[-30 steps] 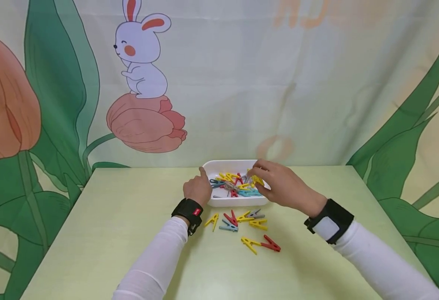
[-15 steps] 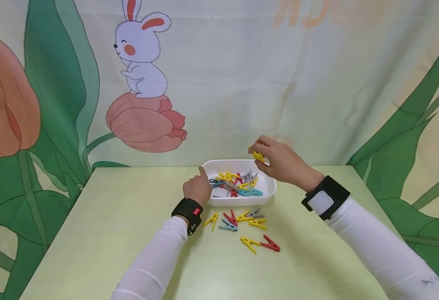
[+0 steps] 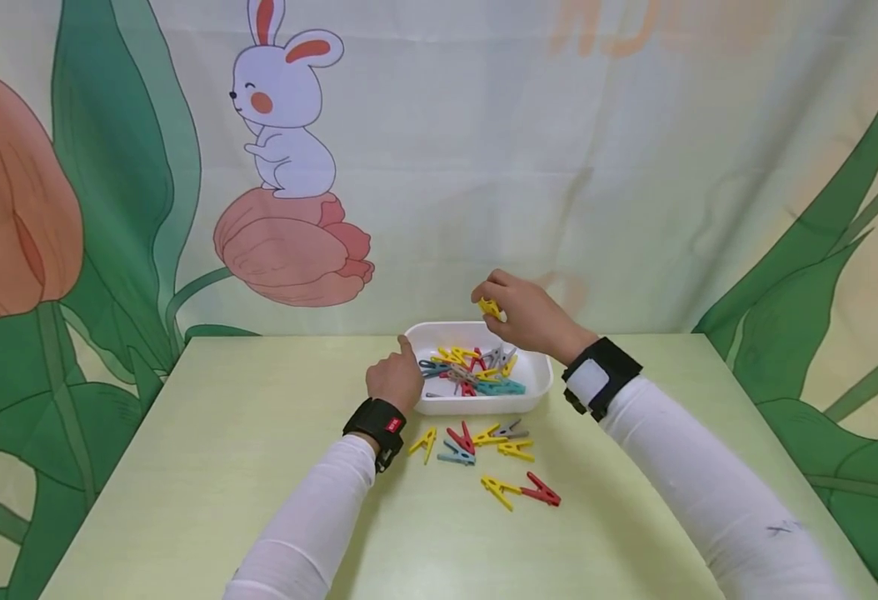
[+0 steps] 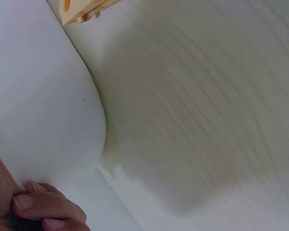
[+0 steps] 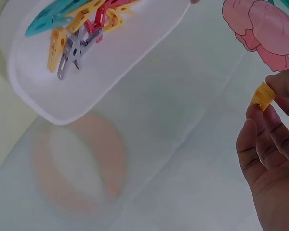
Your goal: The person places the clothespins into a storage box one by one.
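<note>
A white plastic tray [image 3: 484,406] with several coloured clothespins [image 5: 79,45] inside stands at the back of the table. My left hand [image 3: 396,382] grips its left end, with the thumb at the rim; the left wrist view shows curled fingers [image 4: 48,207] against the tray wall [image 4: 43,106]. Above the tray's back edge, my right hand [image 3: 527,317] pinches a yellow clothespin [image 3: 490,308] between thumb and fingertips. In the right wrist view that clothespin [image 5: 263,96] appears end-on, partly covered by the fingers.
In front of the tray lie several loose clothespins: yellow [image 3: 424,443], red [image 3: 463,437], light blue [image 3: 457,452] and grey [image 3: 511,428]. Nearer still are a yellow one [image 3: 499,490] and a red one [image 3: 542,490]. A printed curtain [image 3: 439,167] hangs behind the table [image 3: 259,467].
My right hand has lifted the yellow clothespin up out of the tray, then moved left with it above the tray's back edge. The left hand has stayed at the tray.
</note>
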Action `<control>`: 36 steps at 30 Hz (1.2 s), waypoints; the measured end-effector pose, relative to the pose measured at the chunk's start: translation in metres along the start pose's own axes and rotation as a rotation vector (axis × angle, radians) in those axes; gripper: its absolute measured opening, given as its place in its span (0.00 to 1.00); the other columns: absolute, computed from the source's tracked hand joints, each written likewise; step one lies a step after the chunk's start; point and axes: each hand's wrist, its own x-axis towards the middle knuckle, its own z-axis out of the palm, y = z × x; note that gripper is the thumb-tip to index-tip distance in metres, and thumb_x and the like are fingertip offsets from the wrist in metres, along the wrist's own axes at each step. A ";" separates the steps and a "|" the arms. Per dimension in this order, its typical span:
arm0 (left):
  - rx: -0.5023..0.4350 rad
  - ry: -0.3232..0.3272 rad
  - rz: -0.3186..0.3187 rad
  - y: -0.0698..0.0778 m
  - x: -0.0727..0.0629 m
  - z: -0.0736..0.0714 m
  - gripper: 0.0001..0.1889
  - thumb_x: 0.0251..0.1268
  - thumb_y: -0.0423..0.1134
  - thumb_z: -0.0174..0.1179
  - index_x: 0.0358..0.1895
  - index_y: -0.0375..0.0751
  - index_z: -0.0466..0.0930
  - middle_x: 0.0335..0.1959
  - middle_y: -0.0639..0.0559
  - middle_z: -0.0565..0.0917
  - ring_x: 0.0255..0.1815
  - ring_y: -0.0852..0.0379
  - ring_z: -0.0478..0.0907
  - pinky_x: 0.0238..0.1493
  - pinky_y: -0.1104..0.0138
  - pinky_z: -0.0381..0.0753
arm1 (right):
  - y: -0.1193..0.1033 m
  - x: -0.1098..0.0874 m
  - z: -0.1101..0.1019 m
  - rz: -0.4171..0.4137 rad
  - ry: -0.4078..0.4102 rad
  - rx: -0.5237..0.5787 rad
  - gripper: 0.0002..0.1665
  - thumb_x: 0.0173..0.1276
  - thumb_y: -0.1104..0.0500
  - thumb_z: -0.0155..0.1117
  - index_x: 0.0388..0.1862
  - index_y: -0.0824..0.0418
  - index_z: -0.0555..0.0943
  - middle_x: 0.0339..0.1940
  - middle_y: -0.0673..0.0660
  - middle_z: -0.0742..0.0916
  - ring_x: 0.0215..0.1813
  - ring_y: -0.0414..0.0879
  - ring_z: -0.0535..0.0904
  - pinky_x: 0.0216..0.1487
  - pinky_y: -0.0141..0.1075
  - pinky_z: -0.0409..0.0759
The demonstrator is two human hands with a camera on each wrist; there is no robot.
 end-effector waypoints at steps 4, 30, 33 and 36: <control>0.001 -0.011 -0.001 0.000 0.001 0.001 0.32 0.73 0.42 0.50 0.76 0.36 0.56 0.24 0.45 0.81 0.20 0.51 0.76 0.29 0.59 0.77 | 0.000 0.006 0.012 0.039 -0.020 0.017 0.16 0.69 0.59 0.62 0.55 0.57 0.80 0.52 0.55 0.80 0.46 0.52 0.81 0.49 0.39 0.81; 0.034 -0.013 -0.019 0.003 0.002 -0.003 0.33 0.72 0.43 0.52 0.76 0.37 0.56 0.29 0.43 0.84 0.22 0.50 0.77 0.32 0.59 0.79 | 0.025 0.000 0.038 0.188 -0.086 0.035 0.54 0.64 0.32 0.61 0.81 0.43 0.47 0.83 0.51 0.41 0.83 0.57 0.42 0.75 0.63 0.49; 0.033 -0.024 -0.019 0.002 0.001 -0.002 0.33 0.72 0.43 0.52 0.76 0.37 0.55 0.30 0.43 0.84 0.22 0.50 0.76 0.33 0.59 0.79 | 0.024 -0.005 0.036 0.182 -0.087 0.028 0.56 0.62 0.30 0.60 0.81 0.41 0.45 0.83 0.51 0.41 0.83 0.57 0.41 0.75 0.65 0.44; 0.038 -0.017 -0.024 0.002 0.000 -0.001 0.33 0.72 0.42 0.51 0.76 0.37 0.56 0.30 0.43 0.84 0.22 0.50 0.76 0.32 0.58 0.79 | 0.023 -0.010 0.034 0.165 -0.087 0.027 0.57 0.61 0.29 0.61 0.82 0.41 0.44 0.83 0.52 0.40 0.83 0.58 0.40 0.75 0.66 0.42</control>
